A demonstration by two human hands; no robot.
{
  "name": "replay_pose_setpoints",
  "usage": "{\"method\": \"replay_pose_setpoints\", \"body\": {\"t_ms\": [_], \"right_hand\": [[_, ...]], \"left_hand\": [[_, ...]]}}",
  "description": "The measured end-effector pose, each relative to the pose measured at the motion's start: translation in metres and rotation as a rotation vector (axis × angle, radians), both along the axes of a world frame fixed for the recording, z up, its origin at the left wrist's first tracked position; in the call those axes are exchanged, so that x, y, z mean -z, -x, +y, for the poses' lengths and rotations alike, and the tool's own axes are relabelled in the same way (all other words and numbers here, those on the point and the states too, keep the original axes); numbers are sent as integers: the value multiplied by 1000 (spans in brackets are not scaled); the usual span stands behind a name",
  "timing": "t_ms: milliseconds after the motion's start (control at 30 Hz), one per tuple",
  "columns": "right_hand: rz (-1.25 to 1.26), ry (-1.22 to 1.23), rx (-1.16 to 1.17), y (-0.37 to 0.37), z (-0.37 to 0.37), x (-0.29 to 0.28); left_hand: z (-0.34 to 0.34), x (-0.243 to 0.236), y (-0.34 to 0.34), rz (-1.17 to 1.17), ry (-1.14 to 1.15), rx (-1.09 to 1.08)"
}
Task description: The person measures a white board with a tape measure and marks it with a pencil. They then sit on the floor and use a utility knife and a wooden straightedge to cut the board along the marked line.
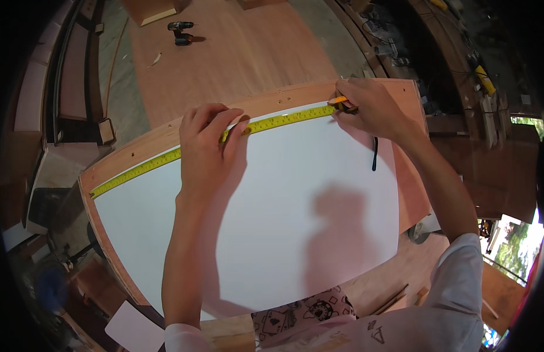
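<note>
A yellow tape measure (284, 118) stretches along the upper edge of a white sheet (284, 205), which lies on a plywood panel (411, 182). My left hand (207, 141) has bent fingers pressed together on the tape, left of centre. At the tape's right end, my right hand (369, 108) is closed on an orange-and-black item (341, 101); whether this is the tape case or a pencil is unclear. A black strap (375, 154) hangs below that hand onto the sheet. The shadow of a head falls on the sheet's lower right.
Beyond the panel a cordless drill (181, 35) rests on a large plywood board (237, 53). Boards (72, 70) line the left side; tools and timber (483, 82) crowd the right. A small pale panel (131, 328) lies at lower left.
</note>
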State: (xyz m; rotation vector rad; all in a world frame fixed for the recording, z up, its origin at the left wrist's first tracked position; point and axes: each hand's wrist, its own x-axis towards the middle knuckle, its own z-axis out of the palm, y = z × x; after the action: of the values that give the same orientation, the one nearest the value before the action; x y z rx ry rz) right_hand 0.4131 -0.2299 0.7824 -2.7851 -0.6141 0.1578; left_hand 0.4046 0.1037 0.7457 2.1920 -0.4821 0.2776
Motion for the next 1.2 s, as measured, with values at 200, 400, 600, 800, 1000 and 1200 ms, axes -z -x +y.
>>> {"method": "replay_pose_setpoints", "body": {"t_ms": [200,400,600,800,1000,1200], "right_hand": [[-17,-22,-12,-4,-1,4],[41,-70,69,-6,5,-2],[43,-107,171,-2,14,0],[-5,-9,189,4,20,-7],[-135,140,289,8,40,5],[-79,77,379,8,41,3]], "left_hand": [[-19,14,-3,7,-85,-73],[-20,14,-6,16,-123,-21],[-21,16,-9,38,-88,7],[-25,9,-10,75,-163,19],[-31,11,-13,79,-147,73],[-81,25,-9,10,-30,72]]}}
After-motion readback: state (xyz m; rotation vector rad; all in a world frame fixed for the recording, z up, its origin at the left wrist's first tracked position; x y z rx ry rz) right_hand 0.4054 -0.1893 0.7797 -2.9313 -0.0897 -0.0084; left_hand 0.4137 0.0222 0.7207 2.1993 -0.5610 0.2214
